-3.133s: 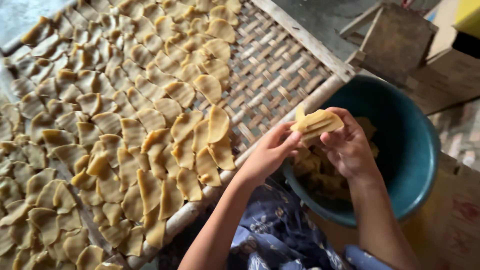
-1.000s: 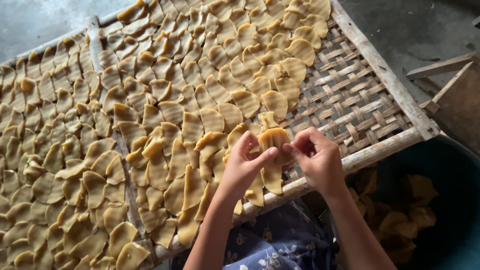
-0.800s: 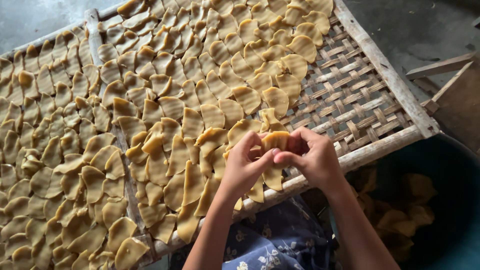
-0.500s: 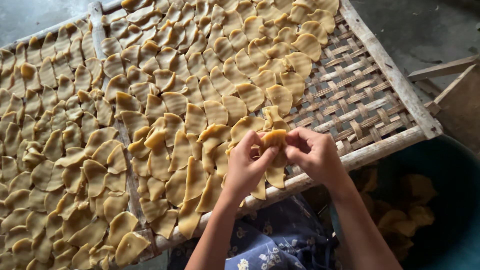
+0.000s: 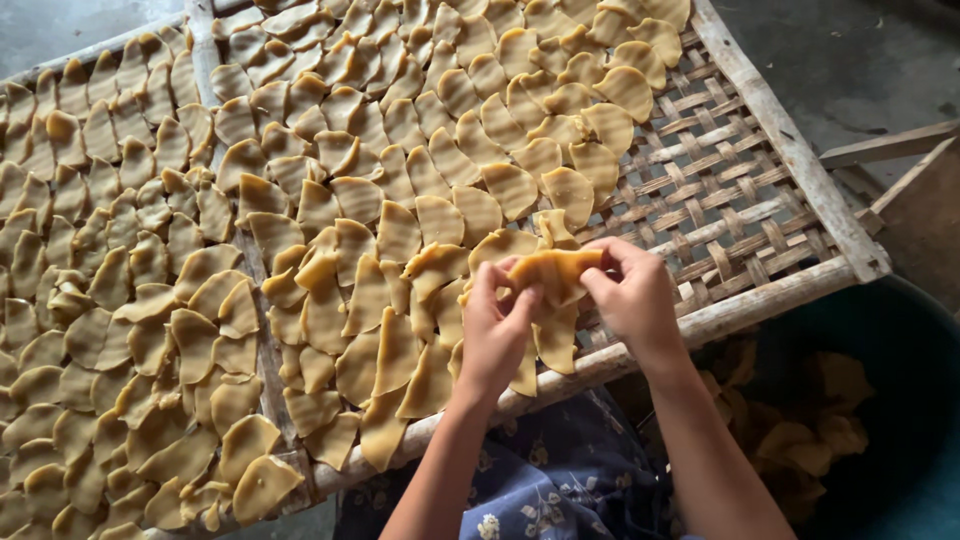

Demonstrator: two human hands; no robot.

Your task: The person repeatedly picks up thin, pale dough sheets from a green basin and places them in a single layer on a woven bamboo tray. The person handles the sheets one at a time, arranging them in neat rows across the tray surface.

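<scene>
The fingers of the left hand were closed in a pinch on the near left end of a small clump of yellow wafers, with the thumb on one side and the fingertips on the other. The right hand pinched the same clump at its right end, its fingers curled over the top. So both hands held one clump between them, just above the near edge of the woven bamboo rack, close to its near right corner. I could not tell how many wafers were stuck together in it.

I judged that the step in hand was the separating of one thin wafer from the clump. The next move, I think, would call for a gentle peeling with the fingertips, because the pieces looked soft and thin and could tear or fold.

Around the hands, the laid wafers covered nearly all the rack in overlapping rows, from the far left corner to the near edge. Only the right part of the rack, along its right edge, showed bare weave, and the open place nearest to the hands was just beyond the right hand.

Beside the near right corner of the rack stood a dark teal basin, low at the person's right side, with more yellow pieces lying in it. The blue flowered cloth of the person's clothing showed between the two forearms.
</scene>
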